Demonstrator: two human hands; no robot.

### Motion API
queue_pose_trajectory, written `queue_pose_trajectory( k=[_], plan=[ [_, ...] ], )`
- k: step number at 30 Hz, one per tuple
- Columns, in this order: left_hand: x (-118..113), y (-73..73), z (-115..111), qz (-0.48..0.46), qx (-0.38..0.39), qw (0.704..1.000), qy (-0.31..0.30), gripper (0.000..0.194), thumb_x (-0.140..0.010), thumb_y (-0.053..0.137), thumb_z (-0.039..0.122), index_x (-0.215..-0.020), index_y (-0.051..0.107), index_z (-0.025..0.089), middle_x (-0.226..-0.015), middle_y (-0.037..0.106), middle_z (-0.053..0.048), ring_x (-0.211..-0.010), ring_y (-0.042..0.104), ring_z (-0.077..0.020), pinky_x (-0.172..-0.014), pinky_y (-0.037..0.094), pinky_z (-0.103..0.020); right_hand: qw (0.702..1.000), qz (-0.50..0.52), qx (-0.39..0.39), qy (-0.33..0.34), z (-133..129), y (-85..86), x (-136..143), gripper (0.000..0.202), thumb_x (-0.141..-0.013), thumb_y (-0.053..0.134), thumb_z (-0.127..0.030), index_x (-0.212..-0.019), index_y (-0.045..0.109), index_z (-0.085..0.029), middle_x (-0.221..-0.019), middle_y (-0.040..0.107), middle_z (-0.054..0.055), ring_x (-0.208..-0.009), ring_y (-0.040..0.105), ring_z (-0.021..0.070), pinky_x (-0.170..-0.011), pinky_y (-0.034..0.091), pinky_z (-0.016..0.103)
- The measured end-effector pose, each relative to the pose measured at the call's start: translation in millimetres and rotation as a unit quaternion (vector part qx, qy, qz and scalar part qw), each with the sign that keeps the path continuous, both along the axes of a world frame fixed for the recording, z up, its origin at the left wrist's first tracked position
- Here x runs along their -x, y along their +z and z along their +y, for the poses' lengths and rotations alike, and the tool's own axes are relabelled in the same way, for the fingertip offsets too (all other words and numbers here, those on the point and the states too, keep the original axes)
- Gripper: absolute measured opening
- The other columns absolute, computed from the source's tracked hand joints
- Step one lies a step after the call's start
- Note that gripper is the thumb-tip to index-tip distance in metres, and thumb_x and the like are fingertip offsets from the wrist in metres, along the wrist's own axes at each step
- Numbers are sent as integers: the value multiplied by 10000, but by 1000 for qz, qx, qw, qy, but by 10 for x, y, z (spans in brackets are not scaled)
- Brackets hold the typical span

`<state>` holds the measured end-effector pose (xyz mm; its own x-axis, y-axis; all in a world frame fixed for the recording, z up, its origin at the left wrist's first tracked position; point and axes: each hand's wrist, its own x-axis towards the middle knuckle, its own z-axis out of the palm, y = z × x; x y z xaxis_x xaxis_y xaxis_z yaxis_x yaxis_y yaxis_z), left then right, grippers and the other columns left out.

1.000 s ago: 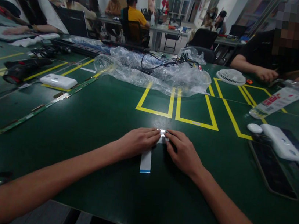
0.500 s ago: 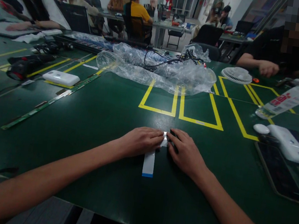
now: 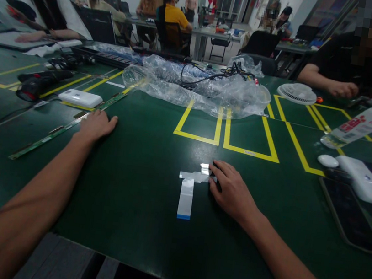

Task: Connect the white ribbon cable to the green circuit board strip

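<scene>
A white flat ribbon cable with a blue end lies on the green table, bent in a stepped shape. My right hand rests at its right side, fingers spread and fingertips on or against its upper end. My left hand is at the far left, over the middle of a long, narrow green circuit board strip. Its thumb stands apart to the right, while its other fingertips reach the strip and are partly hidden. Whether they press on it I cannot tell.
Clear plastic wrap with black cables lies at the back. A white box-like device is beside the strip. At the right are a phone, a white device and a bottle. Other people sit around.
My left hand has left the ribbon cable and moved left and away from me to the circuit board strip, uncovering the cable's middle. My right hand stays in place.
</scene>
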<state>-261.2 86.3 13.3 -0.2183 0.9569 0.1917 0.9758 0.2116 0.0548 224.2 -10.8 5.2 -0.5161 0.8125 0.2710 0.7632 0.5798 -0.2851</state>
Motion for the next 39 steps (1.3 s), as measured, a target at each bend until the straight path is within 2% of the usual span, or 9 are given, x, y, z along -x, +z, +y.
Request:
queue_pose_trajectory(
  k=[2,4,8,12,14,16,22,33,39],
  plan=[
    [-46,-23,20,8,30,999,-16,945,-1014,160,669,-1040,659,-133,-1123,682,-305,-1224,611,-432,-984,453,-515,1000,-6,3,0,-3,7,2,428,-995,531,-259,-1392,642,-145,-1461,616,188,-1367,562,363,-1102,506,612],
    [-263,-40,50,14,38,997,-63,817,-1040,227,583,-1098,655,-110,-1176,671,-315,-1209,628,-417,-979,485,-510,1000,-13,6,2,-3,15,0,436,-999,524,-257,-1400,634,-126,-1465,608,201,-1371,556,370,-1104,503,617],
    [-1062,-54,-21,24,48,977,-206,606,-1043,357,450,-1376,580,-4,-1460,555,-247,-1365,533,-342,-1141,416,-467,1000,-25,3,6,1,25,-6,433,-1007,503,-259,-1402,626,-129,-1470,602,206,-1372,552,374,-1084,515,628],
    [-1934,-20,-400,28,50,927,-370,560,-1061,390,385,-1498,503,53,-1552,479,-198,-1421,468,-325,-1174,381,-473,1000,-26,-12,8,0,7,3,421,-1005,499,-244,-1385,637,-123,-1467,603,206,-1388,540,359,-1126,486,595],
    [-2223,5,-615,13,52,900,-433,538,-1071,400,364,-1514,492,74,-1562,473,-178,-1423,457,-321,-1168,384,-478,999,-31,-26,7,-5,-8,13,425,-1001,506,-237,-1383,638,-105,-1488,583,216,-1413,514,362,-1164,447,585],
    [-2376,27,-770,1,55,878,-475,520,-1080,403,352,-1524,484,95,-1564,477,-157,-1424,447,-315,-1170,380,-477,998,-40,-36,8,-8,-23,23,433,-1000,508,-234,-1385,637,-84,-1511,559,228,-1440,480,376,-1193,403,591],
    [-2363,66,-834,-1,73,851,-520,495,-1070,429,288,-1532,472,118,-1576,465,-128,-1448,411,-290,-1208,339,-457,998,-50,-23,18,-1,-39,35,461,-1012,495,-248,-1423,607,-73,-1522,557,221,-1449,477,364,-1216,363,591],
    [-2330,113,-815,41,93,843,-529,550,-1049,464,287,-1571,450,113,-1622,402,-135,-1486,374,-315,-1208,326,-491,999,-29,-3,27,22,-37,19,482,-1011,504,-268,-1425,610,-46,-1513,562,236,-1426,505,374,-1199,398,599],
    [-2318,109,-815,46,88,841,-532,561,-1050,458,296,-1574,446,98,-1618,409,-135,-1481,375,-316,-1210,330,-488,999,12,5,30,25,-21,1,443,-1016,482,-247,-1378,655,-61,-1472,604,225,-1405,539,345,-1195,420,584]
  ],
)
